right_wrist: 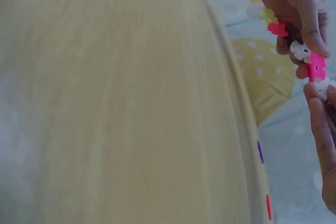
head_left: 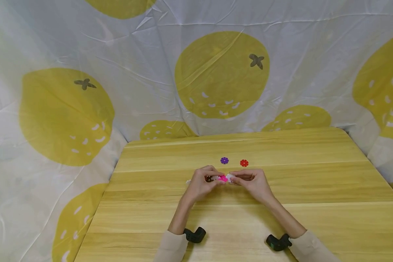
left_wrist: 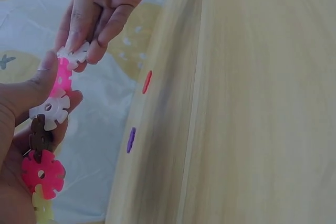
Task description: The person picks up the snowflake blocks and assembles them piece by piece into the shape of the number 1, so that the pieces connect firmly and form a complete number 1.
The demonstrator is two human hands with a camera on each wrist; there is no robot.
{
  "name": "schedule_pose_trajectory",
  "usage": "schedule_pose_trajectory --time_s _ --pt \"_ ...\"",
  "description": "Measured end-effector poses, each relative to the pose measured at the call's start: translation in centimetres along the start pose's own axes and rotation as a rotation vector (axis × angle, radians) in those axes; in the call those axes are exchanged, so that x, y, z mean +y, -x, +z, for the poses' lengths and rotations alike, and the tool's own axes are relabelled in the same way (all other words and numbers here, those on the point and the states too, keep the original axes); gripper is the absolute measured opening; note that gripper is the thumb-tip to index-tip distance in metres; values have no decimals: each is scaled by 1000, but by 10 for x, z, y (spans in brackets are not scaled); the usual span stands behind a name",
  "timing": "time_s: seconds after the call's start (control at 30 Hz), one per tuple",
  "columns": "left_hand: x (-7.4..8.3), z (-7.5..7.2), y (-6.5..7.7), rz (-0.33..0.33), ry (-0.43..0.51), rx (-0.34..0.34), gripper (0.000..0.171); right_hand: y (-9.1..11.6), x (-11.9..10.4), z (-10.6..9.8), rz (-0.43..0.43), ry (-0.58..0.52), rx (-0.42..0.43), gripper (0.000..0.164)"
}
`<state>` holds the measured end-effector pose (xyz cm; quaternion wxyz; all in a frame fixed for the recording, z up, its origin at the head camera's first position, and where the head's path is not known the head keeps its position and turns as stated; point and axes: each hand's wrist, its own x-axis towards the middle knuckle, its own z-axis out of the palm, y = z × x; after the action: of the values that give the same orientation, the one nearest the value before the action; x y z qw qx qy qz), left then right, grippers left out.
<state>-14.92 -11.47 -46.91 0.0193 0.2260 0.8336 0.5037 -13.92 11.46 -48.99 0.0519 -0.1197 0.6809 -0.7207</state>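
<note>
Currently, the left hand (head_left: 202,184) has its fingers curled round a chain of notched discs (left_wrist: 51,169), partly hiding it, above the wooden table (head_left: 144,203); the right hand (head_left: 253,183) pinches the white end disc (left_wrist: 77,54).

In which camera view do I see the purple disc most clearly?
The head view: there the purple disc shows its face and whole notched outline. Both wrist views show it almost edge-on, as a thin strip.

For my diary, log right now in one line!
left hand: holds disc chain | right hand: pinches white disc at chain's end | table: purple disc, red disc
</note>
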Motion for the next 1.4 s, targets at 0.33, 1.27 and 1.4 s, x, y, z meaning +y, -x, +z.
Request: schedule_pose_trajectory --time_s 0.33,1.27,1.4 --pt "-2 0 0 -2 35 -3 20 1 0 0 -23 33 -9 26" --pt "0 -2 4 12 -167 -88 29 -3 -2 -9 -10 46 -64 24" --pt "1 2 3 92 -242 -40 34 -5 -3 -6 46 4 -28 26"
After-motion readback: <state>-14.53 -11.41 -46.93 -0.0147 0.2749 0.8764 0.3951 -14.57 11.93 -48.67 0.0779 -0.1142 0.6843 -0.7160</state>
